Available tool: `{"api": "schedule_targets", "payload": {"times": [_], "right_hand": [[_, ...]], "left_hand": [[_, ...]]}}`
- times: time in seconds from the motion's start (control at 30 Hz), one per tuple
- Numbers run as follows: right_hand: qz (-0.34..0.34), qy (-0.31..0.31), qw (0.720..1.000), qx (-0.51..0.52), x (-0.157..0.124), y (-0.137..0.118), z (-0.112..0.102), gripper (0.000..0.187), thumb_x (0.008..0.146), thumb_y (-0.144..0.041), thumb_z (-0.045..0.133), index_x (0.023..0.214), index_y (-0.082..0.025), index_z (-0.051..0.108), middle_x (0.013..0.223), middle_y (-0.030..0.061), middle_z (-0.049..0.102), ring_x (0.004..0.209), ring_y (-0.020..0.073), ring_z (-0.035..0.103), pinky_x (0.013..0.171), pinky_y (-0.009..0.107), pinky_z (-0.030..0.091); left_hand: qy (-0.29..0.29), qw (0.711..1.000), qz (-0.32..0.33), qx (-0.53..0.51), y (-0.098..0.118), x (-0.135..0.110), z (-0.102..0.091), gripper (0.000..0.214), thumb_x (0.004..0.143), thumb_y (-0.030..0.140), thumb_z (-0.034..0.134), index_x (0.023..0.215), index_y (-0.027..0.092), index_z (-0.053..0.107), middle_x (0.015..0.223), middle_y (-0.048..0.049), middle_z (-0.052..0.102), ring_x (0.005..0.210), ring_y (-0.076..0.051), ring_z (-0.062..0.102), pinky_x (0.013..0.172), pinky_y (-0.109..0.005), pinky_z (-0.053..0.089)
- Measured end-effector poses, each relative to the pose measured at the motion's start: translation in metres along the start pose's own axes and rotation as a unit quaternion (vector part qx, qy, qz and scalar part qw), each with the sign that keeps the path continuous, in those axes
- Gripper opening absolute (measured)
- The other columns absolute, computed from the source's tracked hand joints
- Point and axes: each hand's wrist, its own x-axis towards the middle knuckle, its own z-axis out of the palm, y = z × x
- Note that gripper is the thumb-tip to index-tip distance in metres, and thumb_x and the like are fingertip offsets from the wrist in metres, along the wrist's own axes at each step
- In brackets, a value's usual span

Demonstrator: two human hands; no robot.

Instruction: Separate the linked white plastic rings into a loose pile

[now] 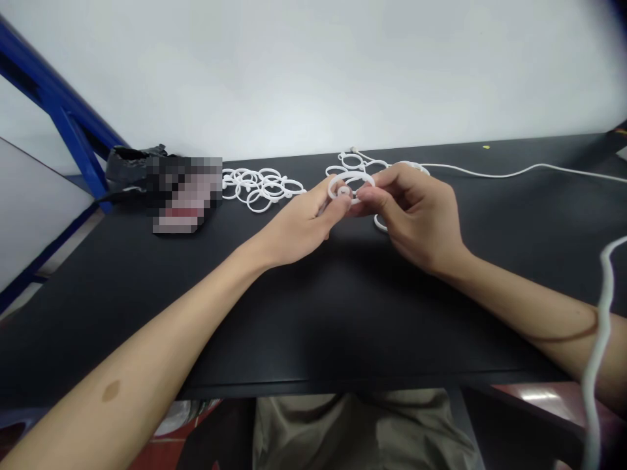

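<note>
In the head view, the left hand (pixel 304 225) and the right hand (pixel 424 212) meet over the middle of the desk (pixel 304 313), both pinching one white ring (pixel 351 175). The ring is raised above the desktop and tipped so that its opening shows as a flattened oval. The left thumb presses near a small round tab (pixel 343 192) on the ring's near left side, with the left fingers mostly hidden behind it. The right thumb and forefinger close on the ring's right side, the other right fingers curled. Left of the hands, a pile (pixel 271 185) of similar white rings lies spread and overlapping on the desk, just beside a pixelated item (pixel 189 196) whose nature I cannot tell. A black bag (pixel 130 163) sits at that item's far left, near a blue frame (pixel 78 143). More rings lie behind the hands, partly covered by them, and the edge of another loop (pixel 379 223) shows below the right hand. A thin white cord (pixel 504 175) runs along the desk's back toward the right, below a pale wall (pixel 313 78). A thicker white cord (pixel 605 287) hangs in front of the right forearm. Grey-green trousers (pixel 357 431) show below the desk's front edge, with reddish floor (pixel 548 398) to either side.
</note>
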Motion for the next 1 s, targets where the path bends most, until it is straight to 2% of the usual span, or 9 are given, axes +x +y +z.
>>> {"api": "schedule_targets", "payload": {"times": [0.23, 0.47, 0.57, 0.63, 0.73, 0.87, 1.0], "right_hand": [[0.031, -0.003, 0.997, 0.074, 0.000, -0.002, 0.003, 0.026, 0.090, -0.048, 0.065, 0.083, -0.024, 0.059, 0.080, 0.0007, 0.074, 0.073, 0.0167, 0.073, 0.077, 0.036, 0.063], [0.072, -0.005, 0.989, 0.128, 0.002, -0.004, 0.005, 0.024, 0.090, -0.044, 0.066, 0.084, -0.023, 0.057, 0.079, 0.0017, 0.074, 0.078, 0.0185, 0.075, 0.077, 0.035, 0.063], [0.074, 0.038, 0.986, 0.147, 0.007, -0.006, 0.000, 0.021, 0.092, -0.040, 0.065, 0.083, -0.023, 0.055, 0.080, 0.0020, 0.074, 0.074, 0.0171, 0.074, 0.074, 0.034, 0.063], [0.066, 0.077, 0.984, 0.148, 0.011, -0.007, -0.005, 0.020, 0.094, -0.035, 0.064, 0.083, -0.023, 0.053, 0.082, 0.0033, 0.075, 0.072, 0.0160, 0.074, 0.072, 0.032, 0.062], [0.050, 0.095, 0.988, 0.107, 0.015, -0.005, -0.010, 0.021, 0.095, -0.036, 0.063, 0.084, -0.024, 0.050, 0.082, 0.0037, 0.075, 0.071, 0.0148, 0.073, 0.070, 0.029, 0.060], [0.014, 0.049, 0.997, 0.050, 0.009, -0.001, -0.007, 0.025, 0.093, -0.044, 0.063, 0.083, -0.023, 0.053, 0.077, 0.0010, 0.073, 0.068, 0.0152, 0.072, 0.067, 0.030, 0.058], [-0.020, -0.012, 0.999, -0.043, 0.004, -0.001, -0.004, 0.024, 0.093, -0.044, 0.062, 0.083, -0.022, 0.059, 0.076, 0.0020, 0.072, 0.069, 0.0161, 0.070, 0.068, 0.032, 0.056]], "left_hand": [[-0.018, 0.998, -0.001, -0.059, -0.004, 0.001, 0.000, 0.022, 0.105, 0.037, 0.036, 0.089, 0.023, 0.044, 0.064, 0.0039, 0.050, 0.058, -0.012, 0.053, 0.061, -0.028, 0.048], [0.002, 1.000, 0.013, -0.002, -0.005, 0.001, -0.004, 0.020, 0.103, 0.040, 0.040, 0.097, 0.024, 0.050, 0.069, 0.0033, 0.051, 0.061, -0.013, 0.052, 0.063, -0.029, 0.046], [0.007, 0.999, 0.004, 0.032, -0.009, 0.003, -0.007, 0.020, 0.103, 0.037, 0.040, 0.098, 0.024, 0.054, 0.074, 0.0024, 0.055, 0.062, -0.012, 0.051, 0.063, -0.028, 0.044], [0.030, 0.998, -0.001, 0.060, -0.013, 0.004, -0.010, 0.021, 0.102, 0.034, 0.040, 0.099, 0.023, 0.057, 0.078, 0.0014, 0.056, 0.063, -0.012, 0.051, 0.064, -0.028, 0.043], [0.104, 0.983, 0.014, 0.149, -0.021, 0.007, -0.016, 0.020, 0.100, 0.028, 0.043, 0.099, 0.021, 0.062, 0.085, -0.0016, 0.058, 0.072, -0.015, 0.054, 0.072, -0.030, 0.044], [0.171, 0.951, 0.043, 0.253, -0.036, 0.011, -0.028, 0.020, 0.098, 0.029, 0.047, 0.101, 0.022, 0.065, 0.097, -0.0069, 0.058, 0.089, -0.021, 0.055, 0.085, -0.037, 0.044], [0.204, 0.920, 0.046, 0.333, -0.054, 0.012, -0.037, 0.026, 0.100, 0.036, 0.044, 0.102, 0.024, 0.066, 0.105, -0.0096, 0.059, 0.109, -0.029, 0.046, 0.096, -0.048, 0.036]]}}
